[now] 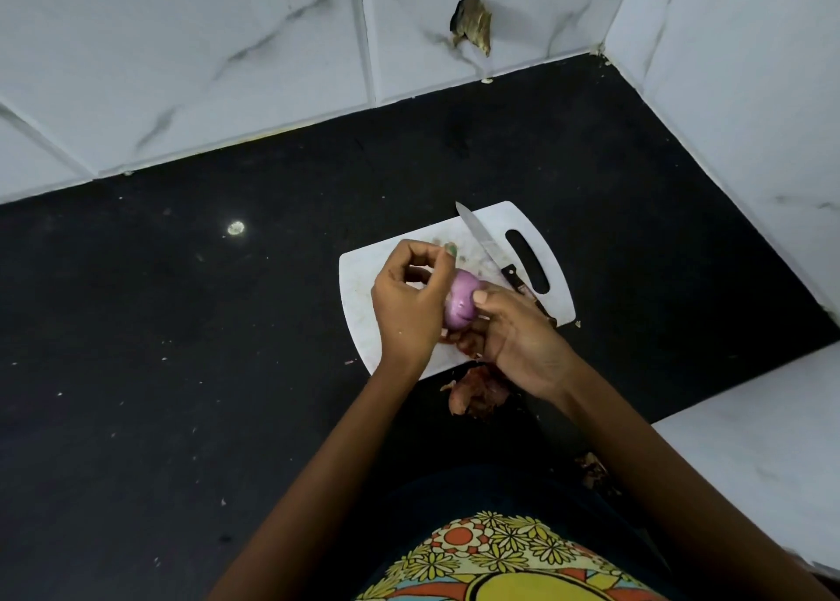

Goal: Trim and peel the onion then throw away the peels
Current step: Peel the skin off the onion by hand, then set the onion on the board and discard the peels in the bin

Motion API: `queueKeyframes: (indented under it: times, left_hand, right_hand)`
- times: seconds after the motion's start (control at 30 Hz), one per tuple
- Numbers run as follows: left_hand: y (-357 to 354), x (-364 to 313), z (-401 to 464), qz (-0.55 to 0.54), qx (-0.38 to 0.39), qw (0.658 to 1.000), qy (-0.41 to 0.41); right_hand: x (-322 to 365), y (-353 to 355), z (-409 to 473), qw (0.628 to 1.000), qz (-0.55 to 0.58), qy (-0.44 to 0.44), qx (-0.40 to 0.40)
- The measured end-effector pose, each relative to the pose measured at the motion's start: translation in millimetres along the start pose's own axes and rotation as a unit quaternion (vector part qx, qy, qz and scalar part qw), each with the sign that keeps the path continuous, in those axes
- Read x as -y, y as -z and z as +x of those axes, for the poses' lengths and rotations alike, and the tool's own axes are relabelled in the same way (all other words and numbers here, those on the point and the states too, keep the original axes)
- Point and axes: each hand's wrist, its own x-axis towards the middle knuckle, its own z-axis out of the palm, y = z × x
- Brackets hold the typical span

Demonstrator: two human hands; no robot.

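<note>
— Where's the onion (460, 300) now?

— Held between both hands, just above the white cutting board (363, 277). The right hand (513, 332) cups it from below, thumb pressed on top. The left hand (409, 300) lies against its other side with fingers curled; whether they pinch a strip of skin I cannot tell.

— How far along would you say?

— Most of it shows smooth and purple, so the peeling looks close to done (a bit of brown still clings underneath, near the right palm). The knife (488, 248) lies idle on the board, which suggests the trimming is finished.

— And what's left?

— The throwing away. A heap of brown peels (477, 393) sits on the black counter (182, 327) by the board's near edge, with more scraps (593, 468) closer to the person.
</note>
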Motion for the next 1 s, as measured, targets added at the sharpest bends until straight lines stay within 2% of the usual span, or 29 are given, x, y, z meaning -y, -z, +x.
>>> queueKeyframes:
  times: [0.13,0.23,0.33,0.4,0.5,0.6,0.87,0.93,1.0]
  left_hand:
    - [8.6,14.6,14.2,0.008,-0.003,0.998,0.056]
    - [15.5,29.5,12.4,0.022,0.011,0.994,0.103]
    - [19.2,44.2,8.1,0.024,0.018,0.991,0.129]
    - [19.4,50.6,6.2,0.027,0.021,0.991,0.129]
    - [19.8,55.9,6.7,0.046,0.024,0.993,0.11]
    - [19.4,60.1,9.1,0.06,0.027,0.993,0.096]
    - [16.3,62.9,10.4,0.066,0.012,0.99,0.121]
    - [16.9,65.1,9.5,0.069,0.013,0.99,0.124]
    - [16.8,66.1,9.2,0.074,0.015,0.989,0.125]
  right_hand:
    - [7.4,2.4,3.2,0.999,-0.039,0.017,-0.005]
    - [24.8,6.7,10.6,0.984,-0.155,0.074,-0.051]
    - [38.6,12.3,26.1,0.928,-0.307,0.136,-0.162]
    - [46.4,15.6,36.6,0.888,-0.377,0.178,-0.194]
    - [55.8,19.8,57.2,0.804,-0.524,0.204,-0.193]
    - [57.5,18.1,79.3,0.76,-0.6,0.182,-0.168]
    - [31.4,18.6,114.0,0.71,-0.674,0.15,-0.136]
    - [30.5,19.9,115.2,0.706,-0.682,0.145,-0.123]
    - [33.1,21.3,113.7,0.718,-0.673,0.139,-0.114]
